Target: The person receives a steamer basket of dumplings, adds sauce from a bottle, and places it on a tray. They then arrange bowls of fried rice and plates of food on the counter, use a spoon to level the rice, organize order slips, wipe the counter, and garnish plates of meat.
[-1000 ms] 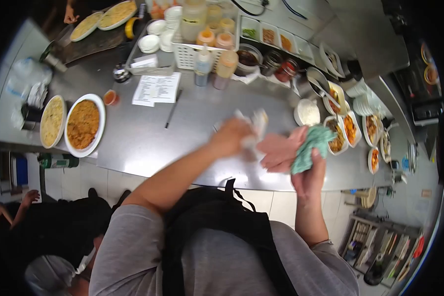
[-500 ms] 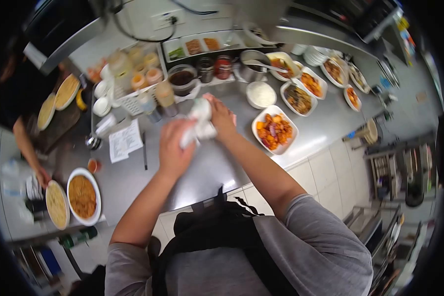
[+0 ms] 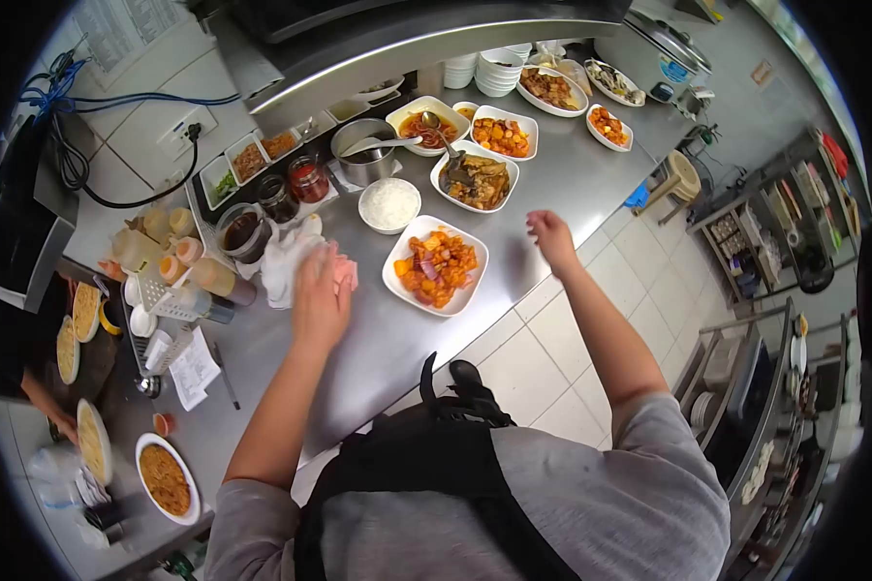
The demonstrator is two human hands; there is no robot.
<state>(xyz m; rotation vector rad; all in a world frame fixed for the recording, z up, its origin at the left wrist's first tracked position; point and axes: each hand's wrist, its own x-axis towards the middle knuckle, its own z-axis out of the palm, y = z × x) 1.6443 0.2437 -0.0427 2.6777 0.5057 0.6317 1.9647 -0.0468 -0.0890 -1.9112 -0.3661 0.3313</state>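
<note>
your one camera sits on your head, facing forward and down; its wide view catches your shirt (image 3: 601,484) closest, at the bottom, your left hand (image 3: 322,302) and right hand (image 3: 550,239) farther off, the tabletop (image 3: 383,339) slanting across the middle and tiled floor (image 3: 543,382).

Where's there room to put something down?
Bare steel on the counter shows between the left forearm and the front square bowl. Another patch lies between the pen and that forearm; a third, between the brown-food bowl and the small oval dish. It's crowded behind the rice bowl, and around the sauce bottles, jars and cloths.
</note>
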